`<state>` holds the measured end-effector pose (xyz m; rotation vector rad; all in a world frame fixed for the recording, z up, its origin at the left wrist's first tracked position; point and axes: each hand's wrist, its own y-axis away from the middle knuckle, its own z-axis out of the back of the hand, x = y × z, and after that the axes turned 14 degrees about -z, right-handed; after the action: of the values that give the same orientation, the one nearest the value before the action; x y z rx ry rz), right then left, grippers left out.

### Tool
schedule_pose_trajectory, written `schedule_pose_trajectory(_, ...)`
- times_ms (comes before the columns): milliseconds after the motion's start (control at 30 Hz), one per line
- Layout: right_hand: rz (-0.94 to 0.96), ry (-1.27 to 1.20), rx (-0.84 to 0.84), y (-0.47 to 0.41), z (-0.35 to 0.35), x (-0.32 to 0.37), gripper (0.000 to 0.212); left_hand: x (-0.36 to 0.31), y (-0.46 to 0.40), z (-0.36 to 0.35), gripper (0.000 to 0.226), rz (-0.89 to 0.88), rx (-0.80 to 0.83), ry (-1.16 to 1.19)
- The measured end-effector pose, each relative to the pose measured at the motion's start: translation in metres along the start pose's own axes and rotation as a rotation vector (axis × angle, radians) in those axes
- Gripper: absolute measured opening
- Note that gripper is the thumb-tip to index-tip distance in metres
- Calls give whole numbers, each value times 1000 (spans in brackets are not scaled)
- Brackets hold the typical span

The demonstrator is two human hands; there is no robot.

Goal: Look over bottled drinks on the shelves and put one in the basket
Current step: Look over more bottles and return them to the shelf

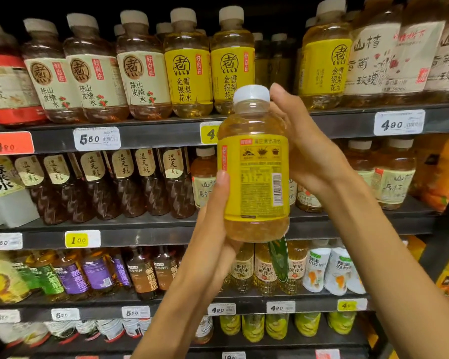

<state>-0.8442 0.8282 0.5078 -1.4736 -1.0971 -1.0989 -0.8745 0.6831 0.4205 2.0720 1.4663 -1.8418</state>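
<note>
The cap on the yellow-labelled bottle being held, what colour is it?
White, on the plastic bottle's screw cap, seen in the head view.

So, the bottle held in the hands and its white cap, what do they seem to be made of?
The bottle looks like clear, glossy plastic: the pale yellow drink shows through and light glints on its shoulder. Its yellow label seems a thin printed plastic or paper wrap; I cannot tell which. The white cap looks like opaque matte plastic with fine ribs. Both hands, left and right, hold it.
</note>
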Motion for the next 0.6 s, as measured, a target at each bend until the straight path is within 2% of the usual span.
schedule_pose_trajectory(100, -29, -143, 66, -5, -1, -5, 42, 3, 2, -3, 67, 61, 15, 86)
schedule_pose_trajectory(200, 7, -172, 12, -6, 1, -8, 26, 5, 2, -3, 68, 63, 17, 75)
schedule_pose_trajectory(367, 123, -52, -222, 0, -5, -5, 24, 1, 0, -3, 69, -11, -26, -162)
schedule_pose_trajectory(467, 118, -2, -282, 1, -9, -4, 26, 4, 0, -5, 66, -7, -32, -291)
schedule_pose_trajectory(533, 80, 25, -228, 2, -8, -1, 32, 3, -1, -1, 59, 6, -39, -102)
schedule_pose_trajectory(600, 54, -43, -126, 3, -6, -1, 40, -3, -3, 4, 63, 63, -17, 225)
